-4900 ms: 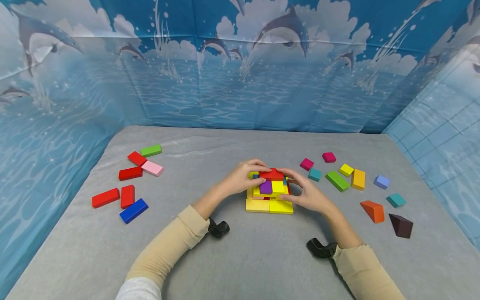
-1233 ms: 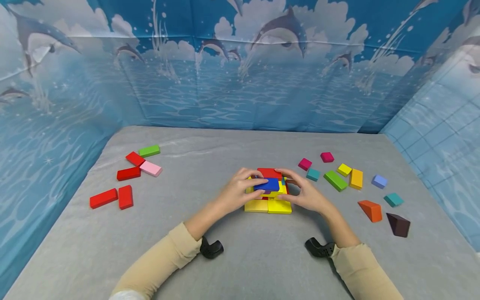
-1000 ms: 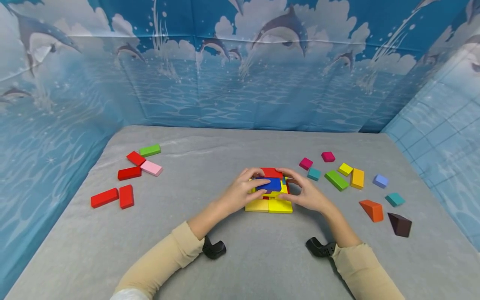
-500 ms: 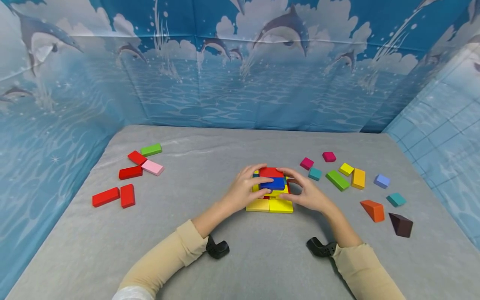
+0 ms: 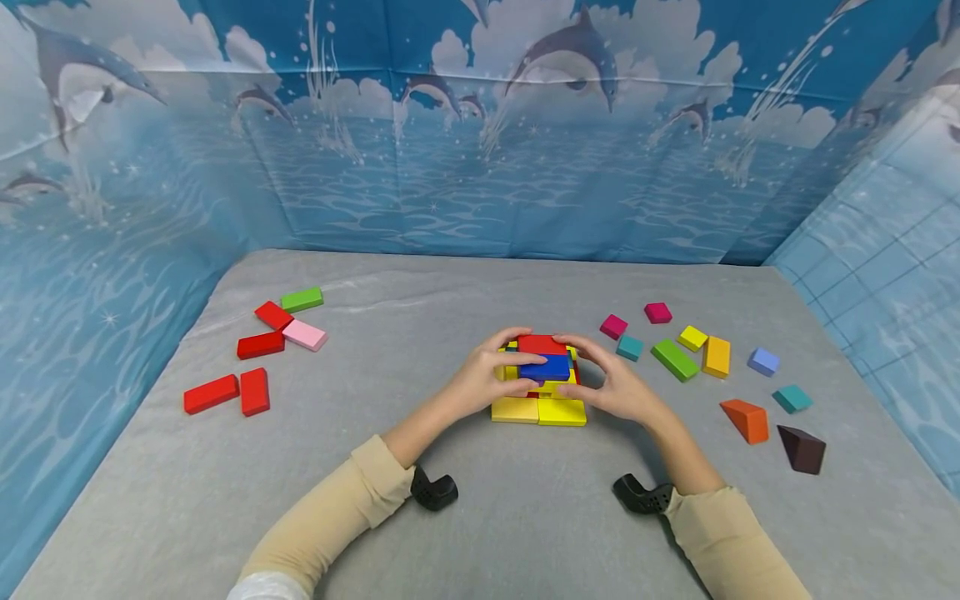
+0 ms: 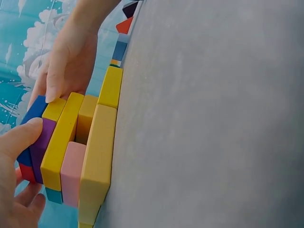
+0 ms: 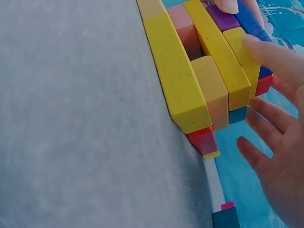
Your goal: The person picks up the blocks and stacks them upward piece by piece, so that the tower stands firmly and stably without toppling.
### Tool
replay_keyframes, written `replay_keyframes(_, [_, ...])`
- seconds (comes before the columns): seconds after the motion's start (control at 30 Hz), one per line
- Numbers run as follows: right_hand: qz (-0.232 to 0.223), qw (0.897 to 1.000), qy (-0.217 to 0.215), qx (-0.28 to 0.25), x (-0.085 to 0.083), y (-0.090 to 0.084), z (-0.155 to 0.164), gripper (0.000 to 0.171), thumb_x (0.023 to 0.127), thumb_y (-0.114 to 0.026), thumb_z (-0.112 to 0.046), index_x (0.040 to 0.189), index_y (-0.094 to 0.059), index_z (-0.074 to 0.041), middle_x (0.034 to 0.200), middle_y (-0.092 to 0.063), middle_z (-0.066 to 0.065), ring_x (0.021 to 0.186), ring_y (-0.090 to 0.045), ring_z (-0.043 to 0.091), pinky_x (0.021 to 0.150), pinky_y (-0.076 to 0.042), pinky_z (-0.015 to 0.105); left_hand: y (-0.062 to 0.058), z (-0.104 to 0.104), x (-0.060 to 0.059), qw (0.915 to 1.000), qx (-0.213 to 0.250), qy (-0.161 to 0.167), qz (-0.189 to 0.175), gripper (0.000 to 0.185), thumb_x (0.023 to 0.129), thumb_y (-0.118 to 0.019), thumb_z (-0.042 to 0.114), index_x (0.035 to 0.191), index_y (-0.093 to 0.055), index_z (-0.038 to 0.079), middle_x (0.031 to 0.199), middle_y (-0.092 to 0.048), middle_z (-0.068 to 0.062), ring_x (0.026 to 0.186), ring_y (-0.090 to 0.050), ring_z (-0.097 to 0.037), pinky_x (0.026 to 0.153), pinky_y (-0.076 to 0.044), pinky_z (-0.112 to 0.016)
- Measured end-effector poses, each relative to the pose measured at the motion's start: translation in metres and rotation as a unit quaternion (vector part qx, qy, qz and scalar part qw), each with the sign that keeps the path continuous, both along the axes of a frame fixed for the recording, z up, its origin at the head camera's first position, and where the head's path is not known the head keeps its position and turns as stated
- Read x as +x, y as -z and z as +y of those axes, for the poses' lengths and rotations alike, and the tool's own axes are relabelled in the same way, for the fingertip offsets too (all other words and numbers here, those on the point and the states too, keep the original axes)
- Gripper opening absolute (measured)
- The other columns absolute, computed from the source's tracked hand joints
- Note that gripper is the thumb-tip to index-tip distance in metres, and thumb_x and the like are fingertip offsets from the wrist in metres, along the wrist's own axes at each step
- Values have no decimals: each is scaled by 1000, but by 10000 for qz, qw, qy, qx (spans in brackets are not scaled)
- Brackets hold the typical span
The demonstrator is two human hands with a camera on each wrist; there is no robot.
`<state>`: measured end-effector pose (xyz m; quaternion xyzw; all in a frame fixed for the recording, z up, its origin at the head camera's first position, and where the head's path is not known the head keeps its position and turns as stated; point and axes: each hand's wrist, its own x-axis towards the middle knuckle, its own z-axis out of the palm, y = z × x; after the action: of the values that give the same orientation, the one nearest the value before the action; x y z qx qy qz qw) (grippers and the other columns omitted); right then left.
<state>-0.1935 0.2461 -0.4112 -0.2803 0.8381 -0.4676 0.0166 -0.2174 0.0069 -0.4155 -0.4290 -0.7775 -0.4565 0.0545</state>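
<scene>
A small tower of coloured blocks (image 5: 561,412) stands mid-table, with a yellow bottom layer. On its top lie a red block (image 5: 543,343) and, in front, a blue block (image 5: 553,367). My left hand (image 5: 474,379) pinches the blue block, index finger along its back edge and thumb at its front. In the left wrist view that thumb also overlaps the purple block (image 6: 42,147) beneath. My right hand (image 5: 617,385) spans the tower's right side. Its thumb presses a yellow block (image 7: 242,50), and its index fingertip is at the red block's end. Other fingers are partly hidden.
At left lie several red blocks (image 5: 212,394), a green block (image 5: 302,300) and a pink block (image 5: 305,335). At right are several loose blocks, among them a green one (image 5: 675,361), an orange wedge (image 5: 746,422) and a dark brown wedge (image 5: 802,450). A dolphin-print curtain (image 5: 480,183) hangs behind.
The blue block, lying at the left earlier, was brought onto the tower by my left hand and shifted slightly right there. Over the last half second it barely moved. My right hand stayed at the tower.
</scene>
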Motion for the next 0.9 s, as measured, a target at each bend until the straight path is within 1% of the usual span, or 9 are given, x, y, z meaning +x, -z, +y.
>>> replay_keyframes(0.1, [-29, 10000, 50, -31, 0, -1, -1, 60, 82, -68, -7, 136, -41, -12, 139, -40, 9, 126, -37, 28, 100, -30, 55, 0, 0, -1, 10000, 12, 33, -23, 32, 77, -73, 13, 109, -68, 8, 131, -44, -18, 120, -41, -26, 97, -40, -35])
replay_keyframes(0.2, [-7, 9999, 117, -31, 1, -3, -3, 60, 81, -67, -3, 135, -42, -10, 138, -42, 10, 125, -39, 28, 100, -31, 54, -1, -1, -1, 10000, 25, 34, -45, 32, 77, -73, 13, 109, -68, 8, 131, -44, -18, 120, -41, -25, 97, -40, -33])
replay_keyframes(0.37, [114, 9999, 66, -60, 8, -17, -10, 58, 79, -66, 4, 132, -42, 2, 134, -44, 19, 120, -41, 33, 97, -33, 55, -1, -1, -1, 9999, 41, 69, -128, 33, 77, -73, 13, 109, -68, 8, 132, -43, -19, 121, -40, -25, 98, -40, -33])
replay_keyframes(0.47, [137, 9999, 76, -22, 13, -27, -14, 57, 78, -67, 5, 130, -42, 7, 131, -45, 23, 118, -42, 35, 96, -34, 54, -2, -3, -2, 9996, -3, 124, -257, 39, 77, -73, 15, 115, -65, 9, 136, -40, -15, 123, -38, -25, 99, -38, -35])
replay_keyframes(0.57, [138, 9998, 155, 31, 15, -30, -16, 57, 78, -67, 5, 129, -43, 7, 131, -45, 23, 116, -44, 34, 97, -35, 51, -4, -13, -4, 9990, 43, 97, -427, 49, 76, -75, 17, 122, -60, 9, 142, -34, -10, 128, -33, -26, 101, -35, -42])
replay_keyframes(0.63, [153, 9997, 183, 44, 16, -30, -16, 57, 78, -67, 5, 129, -43, 7, 131, -45, 23, 115, -45, 33, 97, -35, 51, -5, -28, -9, 9991, 82, -117, -406, 55, 74, -76, 18, 125, -57, 10, 143, -33, -8, 130, -31, -25, 101, -33, -47])
replay_keyframes(0.73, [166, 9996, 215, 31, 17, -29, -16, 57, 78, -67, 4, 129, -43, 6, 131, -45, 22, 115, -46, 33, 97, -35, 50, -4, -63, -20, 9972, 115, -696, -253, 57, 73, -77, 18, 125, -56, 11, 141, -36, -7, 130, -31, -25, 102, -29, -51])
replay_keyframes(0.8, [165, 9996, 219, 9, 17, -28, -16, 57, 78, -67, 4, 129, -43, 6, 131, -45, 22, 115, -46, 33, 96, -35, 51, -1, -94, -30, 9929, 28, -1187, -81, 57, 73, -77, 18, 125, -57, 11, 138, -40, -9, 129, -32, -26, 101, -28, -53])
replay_keyframes(0.9, [155, 9997, 207, -12, 18, -27, -15, 57, 78, -67, 4, 129, -43, 6, 131, -46, 23, 115, -46, 33, 96, -35, 53, 0, -141, -39, 9820, -224, -1876, -18, 57, 73, -77, 17, 125, -56, 9, 134, -44, -13, 127, -34, -31, 100, -27, -55])
